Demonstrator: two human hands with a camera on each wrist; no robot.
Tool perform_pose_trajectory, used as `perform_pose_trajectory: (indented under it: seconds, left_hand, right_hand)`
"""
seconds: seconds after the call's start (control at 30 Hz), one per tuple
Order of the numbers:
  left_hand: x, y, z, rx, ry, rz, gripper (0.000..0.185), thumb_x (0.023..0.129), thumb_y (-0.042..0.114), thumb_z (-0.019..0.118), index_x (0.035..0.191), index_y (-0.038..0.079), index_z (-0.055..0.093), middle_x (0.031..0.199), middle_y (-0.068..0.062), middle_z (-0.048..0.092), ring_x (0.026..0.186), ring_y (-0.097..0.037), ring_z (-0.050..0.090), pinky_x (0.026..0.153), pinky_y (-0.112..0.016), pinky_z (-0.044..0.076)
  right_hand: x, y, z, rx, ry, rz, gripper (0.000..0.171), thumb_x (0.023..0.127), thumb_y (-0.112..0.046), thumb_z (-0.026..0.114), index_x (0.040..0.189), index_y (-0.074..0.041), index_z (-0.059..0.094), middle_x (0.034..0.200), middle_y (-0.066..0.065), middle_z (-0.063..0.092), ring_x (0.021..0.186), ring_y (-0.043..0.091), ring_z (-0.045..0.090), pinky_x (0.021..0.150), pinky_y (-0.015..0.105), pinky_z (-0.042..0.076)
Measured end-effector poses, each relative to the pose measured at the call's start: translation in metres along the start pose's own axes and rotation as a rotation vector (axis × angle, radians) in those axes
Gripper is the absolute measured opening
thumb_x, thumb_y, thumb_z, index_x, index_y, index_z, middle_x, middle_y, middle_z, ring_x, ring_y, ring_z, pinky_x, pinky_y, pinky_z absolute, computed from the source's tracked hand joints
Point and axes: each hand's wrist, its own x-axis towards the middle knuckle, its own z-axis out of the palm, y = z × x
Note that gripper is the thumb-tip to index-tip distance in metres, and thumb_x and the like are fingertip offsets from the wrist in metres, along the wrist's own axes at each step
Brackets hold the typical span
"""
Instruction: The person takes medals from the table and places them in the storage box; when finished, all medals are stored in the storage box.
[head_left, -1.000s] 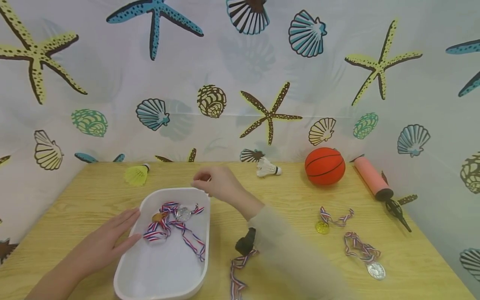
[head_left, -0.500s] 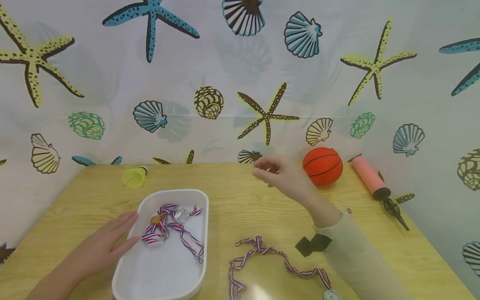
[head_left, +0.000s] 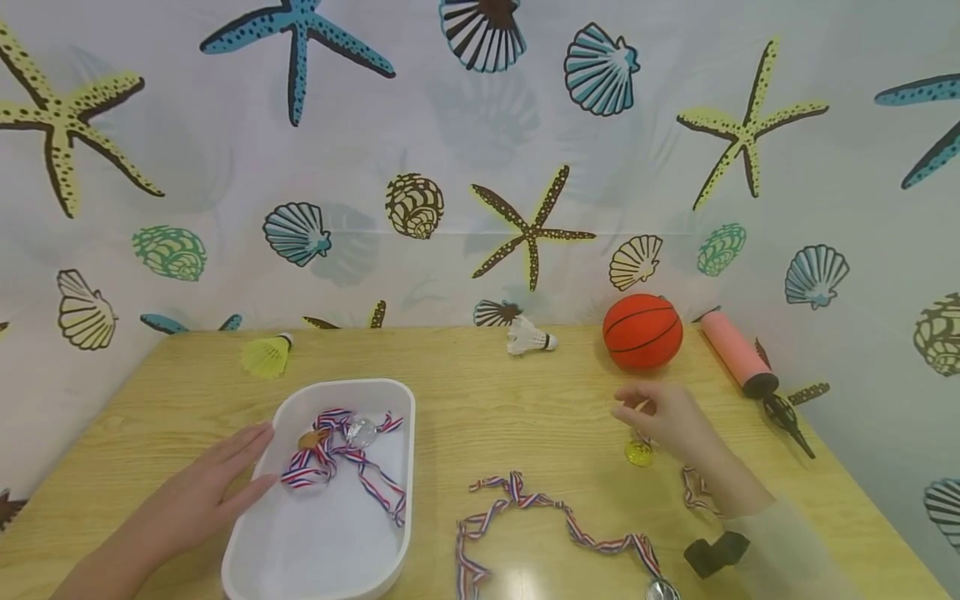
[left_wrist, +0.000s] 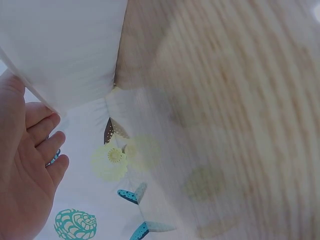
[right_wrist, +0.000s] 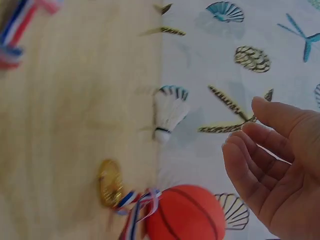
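The right hand point(head_left: 669, 418) has come within reach of the round gold medal point(head_left: 639, 453), grip loosely spread; left hand point(head_left: 213, 483) spread too.

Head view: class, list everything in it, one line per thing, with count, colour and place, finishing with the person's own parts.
Table: one, pale wood, under everything
Cloth: one backdrop, white with printed starfish and shells, behind
Tray: one, white, left of centre
Orange-brown medal: one, in the tray
Silver medals: two visible, one in the tray, one at the bottom edge
Gold medal: one, below the ball
Ribbons: count unclear, red-white-blue, tray and table
Shuttlecocks: two, yellow back left, white back middle
Ball: one, orange-red, back right
Cylinder: one, pink with black end, far right
Wrist piece: one, black, right wrist
Hands: two, left at the tray's rim, right above the table
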Motion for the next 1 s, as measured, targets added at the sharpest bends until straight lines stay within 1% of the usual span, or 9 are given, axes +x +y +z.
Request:
perform_pose_trajectory:
  seconds: [0.07,0.17,0.3,0.43,0.7,0.9,1.0]
  left_hand:
    - [0.0,0.0,0.0,-0.002,0.004,0.004,0.064,0.093,0.041,0.052,0.136,-0.004,0.039,0.14,-0.025,0.034,0.125,-0.045,0.031,0.096,-0.061,0.028]
    - [0.0,-0.001,0.0,-0.004,0.004,0.002,0.064,0.093,0.041,0.052,0.136,-0.005,0.039,0.141,-0.025,0.033,0.125,-0.045,0.031,0.096,-0.061,0.028]
    - [0.0,-0.001,0.001,-0.003,0.003,0.002,0.064,0.093,0.041,0.051,0.136,-0.005,0.039,0.14,-0.026,0.033,0.125,-0.046,0.031,0.096,-0.062,0.028]
    - [0.0,-0.001,0.0,-0.003,0.0,0.002,0.065,0.093,0.041,0.051,0.136,-0.005,0.039,0.14,-0.026,0.033,0.125,-0.046,0.031,0.096,-0.062,0.028]
    - [0.001,-0.001,0.0,-0.01,-0.017,-0.008,0.065,0.093,0.042,0.051,0.137,-0.004,0.038,0.141,-0.025,0.032,0.126,-0.045,0.03,0.096,-0.062,0.028]
    - [0.0,-0.002,0.001,-0.001,0.024,0.024,0.062,0.093,0.037,0.054,0.136,-0.004,0.04,0.139,-0.025,0.035,0.124,-0.045,0.033,0.097,-0.06,0.028]
    - [-0.001,-0.002,0.001,0.002,0.025,0.022,0.062,0.092,0.038,0.054,0.136,-0.004,0.041,0.139,-0.024,0.036,0.124,-0.045,0.033,0.097,-0.06,0.028]
  right_hand:
    - [-0.004,0.015,0.004,-0.055,-0.019,0.009,0.021,0.084,-0.011,0.067,0.1,0.003,0.066,0.081,0.003,0.062,0.067,0.015,0.055,0.057,0.028,0.049]
    - [-0.01,0.033,0.008,-0.101,-0.06,0.025,0.022,0.082,-0.01,0.069,0.099,0.003,0.065,0.076,0.001,0.058,0.065,0.015,0.052,0.055,0.027,0.046]
    - [-0.014,0.051,0.014,-0.111,-0.109,0.051,0.027,0.078,-0.01,0.072,0.1,0.003,0.063,0.07,0.0,0.052,0.058,0.013,0.046,0.047,0.026,0.04]
    - [-0.017,0.063,0.017,-0.109,-0.135,0.075,0.033,0.076,-0.01,0.074,0.102,0.004,0.061,0.069,0.001,0.048,0.058,0.013,0.043,0.048,0.026,0.037]
    - [-0.017,0.071,0.02,-0.121,-0.19,0.127,0.033,0.077,-0.007,0.072,0.104,0.006,0.059,0.066,0.0,0.046,0.054,0.012,0.043,0.045,0.026,0.037]
    - [-0.014,0.073,0.02,-0.151,-0.194,0.137,0.026,0.076,-0.008,0.073,0.095,0.001,0.058,0.066,0.001,0.045,0.056,0.014,0.043,0.048,0.028,0.038]
    - [-0.014,0.072,0.02,-0.148,-0.183,0.134,0.025,0.074,-0.007,0.074,0.092,-0.002,0.057,0.066,0.001,0.044,0.057,0.014,0.042,0.048,0.028,0.037]
